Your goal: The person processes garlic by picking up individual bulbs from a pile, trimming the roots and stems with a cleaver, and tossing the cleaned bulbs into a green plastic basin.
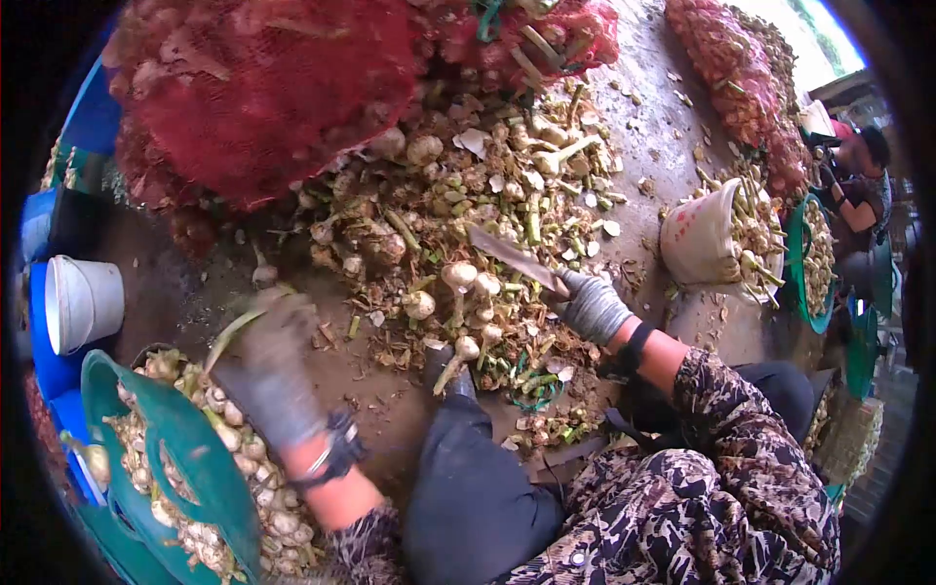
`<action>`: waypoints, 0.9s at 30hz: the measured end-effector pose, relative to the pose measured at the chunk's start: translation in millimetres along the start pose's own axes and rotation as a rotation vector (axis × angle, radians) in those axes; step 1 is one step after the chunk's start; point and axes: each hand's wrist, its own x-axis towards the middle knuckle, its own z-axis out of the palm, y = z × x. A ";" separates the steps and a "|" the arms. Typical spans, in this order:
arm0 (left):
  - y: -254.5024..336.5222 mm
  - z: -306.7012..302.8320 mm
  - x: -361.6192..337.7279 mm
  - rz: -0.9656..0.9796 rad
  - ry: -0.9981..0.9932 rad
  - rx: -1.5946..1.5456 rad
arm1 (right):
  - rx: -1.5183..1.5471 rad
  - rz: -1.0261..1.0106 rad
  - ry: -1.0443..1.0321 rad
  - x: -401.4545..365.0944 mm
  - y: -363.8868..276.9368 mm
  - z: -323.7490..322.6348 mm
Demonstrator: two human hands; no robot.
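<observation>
In my right hand [597,310], gloved in grey, the fingers are wrapped round the handle of a knife [514,255]. Its broad blade points left over a heap of garlic waste [458,219], made up of cut stalks, roots and peel. My left hand [278,356], also gloved, is smeared by motion above the ground near the green baskets. A pale green garlic stalk [232,336] shows against its edge; I cannot tell whether the fingers grip it. Several whole garlic bulbs [460,276] with stalks lie below the knife, by my shoe.
Red mesh sacks [263,107] of garlic stand at the front. Green baskets [190,458] with trimmed bulbs are at lower left, beside a white bucket [86,304]. To the right are a tipped white bag [700,234], a green tub [817,258] and another person [863,185].
</observation>
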 end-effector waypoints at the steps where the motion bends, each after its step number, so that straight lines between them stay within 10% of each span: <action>1: -42.3 17.8 3.0 0.091 -0.130 0.490 | 0.041 -0.036 0.023 -4.6 -5.8 -2.3; 3: -112.1 73.4 -12.1 -0.264 -0.157 -0.038 | 0.063 -0.063 -0.023 -7.3 -4.5 1.8; 6: -157.9 106.2 -21.8 -0.465 -0.267 0.026 | 0.012 -0.059 -0.106 -9.7 -8.6 -0.6; 11: -236.0 126.4 -35.7 0.013 -0.129 0.319 | -0.011 -0.211 -0.159 -8.4 -30.7 6.5; 15: -259.6 111.6 -32.4 -0.689 -0.379 -0.612 | -0.072 -0.329 -0.303 -9.3 -62.0 -6.4; 18: -239.8 95.6 -46.5 -0.803 -0.579 -1.151 | -0.050 -0.396 -0.282 -9.7 -77.9 -10.0; 22: -144.9 104.4 -47.0 0.427 -0.650 0.504 | 0.038 -0.427 -0.230 0.3 -81.0 -13.1; 23: -134.6 101.7 -48.6 0.470 -0.703 0.627 | 0.011 -0.396 -0.217 6.8 -66.4 -5.5; 25: -61.4 104.9 -59.6 -0.457 -0.625 -0.171 | -0.037 -0.166 -0.310 9.5 -41.6 -11.2; 27: -33.7 104.0 -60.1 -0.475 -0.617 -0.260 | 0.008 -0.074 -0.229 8.2 -6.6 -0.9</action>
